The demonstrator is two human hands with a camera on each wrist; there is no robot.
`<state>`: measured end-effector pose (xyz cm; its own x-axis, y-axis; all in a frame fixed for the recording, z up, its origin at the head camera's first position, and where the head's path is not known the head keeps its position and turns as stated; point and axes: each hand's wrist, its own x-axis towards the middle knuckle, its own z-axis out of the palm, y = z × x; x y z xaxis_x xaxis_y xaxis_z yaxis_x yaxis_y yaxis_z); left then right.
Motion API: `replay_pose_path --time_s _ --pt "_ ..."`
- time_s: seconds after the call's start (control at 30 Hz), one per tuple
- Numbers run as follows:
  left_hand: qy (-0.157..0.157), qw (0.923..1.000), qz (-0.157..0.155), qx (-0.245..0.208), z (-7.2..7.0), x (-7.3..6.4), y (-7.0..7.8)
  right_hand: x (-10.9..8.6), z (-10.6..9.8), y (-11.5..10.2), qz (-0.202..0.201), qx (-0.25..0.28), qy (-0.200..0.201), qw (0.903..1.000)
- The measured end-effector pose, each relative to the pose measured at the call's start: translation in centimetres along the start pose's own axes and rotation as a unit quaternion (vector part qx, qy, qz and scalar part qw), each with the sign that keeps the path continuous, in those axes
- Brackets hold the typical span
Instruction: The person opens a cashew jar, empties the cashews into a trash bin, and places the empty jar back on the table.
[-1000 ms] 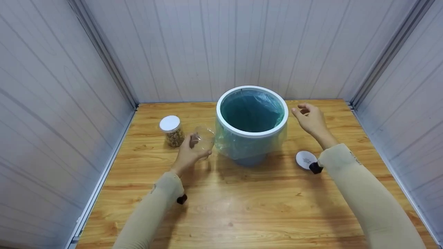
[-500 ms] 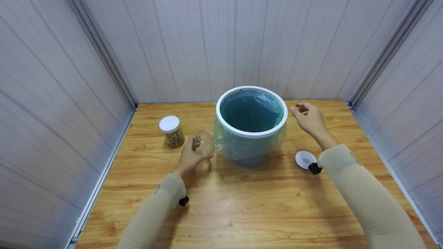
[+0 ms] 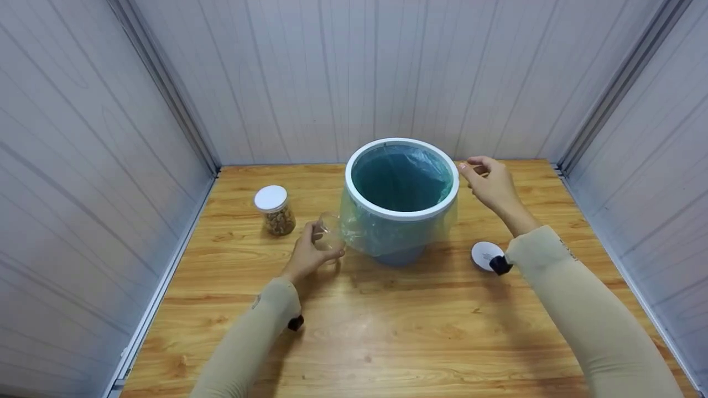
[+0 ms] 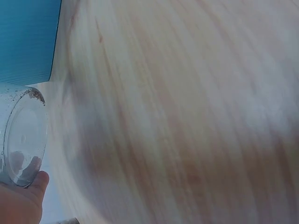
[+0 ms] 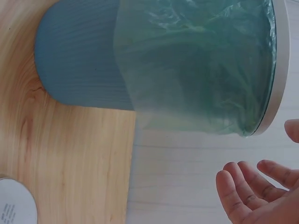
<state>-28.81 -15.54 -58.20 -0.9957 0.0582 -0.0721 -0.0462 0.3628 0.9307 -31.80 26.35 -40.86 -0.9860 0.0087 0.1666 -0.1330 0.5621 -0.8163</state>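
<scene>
My left hand [image 3: 310,255] grips a clear plastic jar [image 3: 329,235] just left of the bin, low over the table. In the left wrist view, the base of this see-through jar [image 4: 27,137] faces the camera, with small dark crumbs along its edge. A blue bin [image 3: 399,257] stands upright in the middle, lined with a green bag [image 3: 381,235] folded over a white rim [image 3: 406,215]. Beside the rim's right side hovers my right hand [image 3: 492,179], fingers loosely bent. The right wrist view shows those fingers [image 5: 229,191] apart from the bin, holding nothing.
A second jar [image 3: 279,220] with a white lid, full of brownish pieces, stands left of my left hand. On the right, a loose white lid [image 3: 485,254] lies on the wooden table [image 3: 387,342] near my right sleeve. Pale panel walls [image 3: 310,83] enclose the table.
My left hand has moved slightly right and toward me with the jar, which has come lower. My right hand has shifted a little left, closer to the bin's rim.
</scene>
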Motion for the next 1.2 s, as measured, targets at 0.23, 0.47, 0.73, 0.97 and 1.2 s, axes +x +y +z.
replay_pose_path --time_s 0.23,0.47,0.73,0.97,1.2 --pt "-0.002 0.9999 0.010 0.006 0.3 0.0 -0.6 0.0 0.3 -1.1 0.007 0.011 -0.014 0.9998" --pt "-0.005 0.9999 0.008 0.001 0.4 -0.1 -1.0 0.2 0.8 -1.9 0.003 0.015 -0.020 0.9997" --pt "-0.010 0.9995 0.029 0.002 0.2 -0.3 -1.1 0.5 1.3 -2.0 0.002 0.030 -0.020 0.9993" --pt "-0.009 0.9991 0.034 0.024 -0.7 -0.8 -1.2 0.7 1.6 -1.7 0.003 0.038 -0.014 0.9992" --pt "-0.012 0.9984 0.051 0.024 -1.2 -1.1 -1.5 1.0 2.2 -1.0 0.006 0.047 -0.011 0.9988"
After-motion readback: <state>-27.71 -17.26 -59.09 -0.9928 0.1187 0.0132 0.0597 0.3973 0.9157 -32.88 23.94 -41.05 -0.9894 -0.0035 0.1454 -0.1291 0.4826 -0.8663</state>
